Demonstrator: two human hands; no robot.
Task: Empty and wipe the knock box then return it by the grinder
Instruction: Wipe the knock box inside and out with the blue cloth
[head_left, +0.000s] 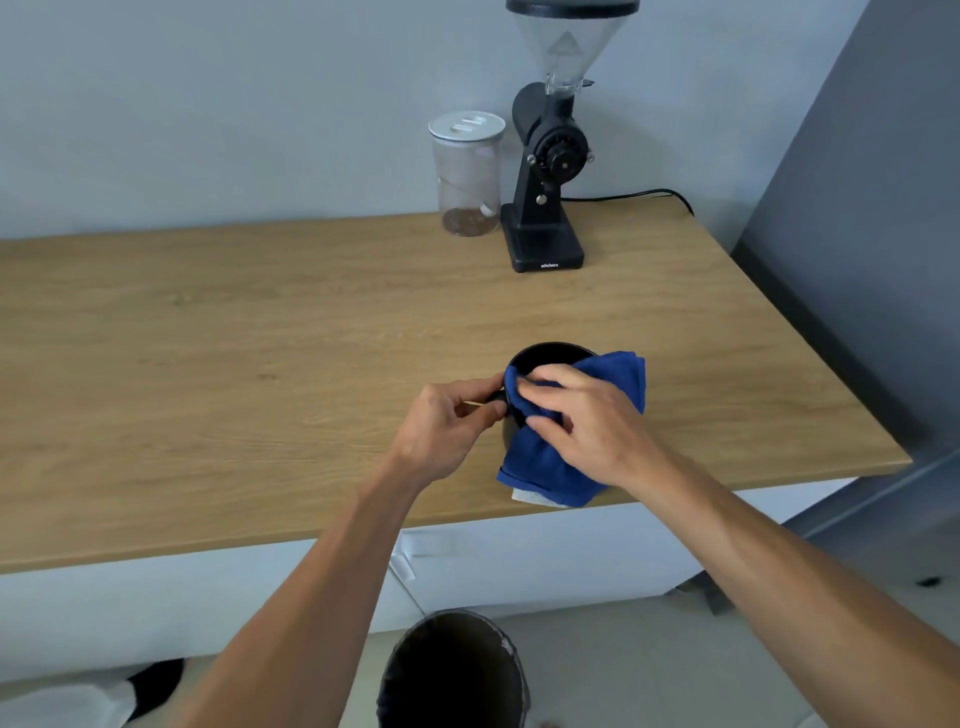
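The black round knock box (545, 356) stands on the wooden counter (260, 374) near its front edge, mostly draped by a blue cloth (545, 462). My right hand (587, 421) presses the cloth over the box's near rim and side. My left hand (447, 426) pinches the box's left side, where a short dark bar sticks out. The black grinder (548, 171) with its clear hopper stands at the back of the counter, well behind the box.
A clear jar (467, 176) with a white lid and some dark grounds stands just left of the grinder. A dark bin (452, 670) sits on the floor below the counter edge. A power cable (634, 196) runs right from the grinder. A grey wall panel rises at the right.
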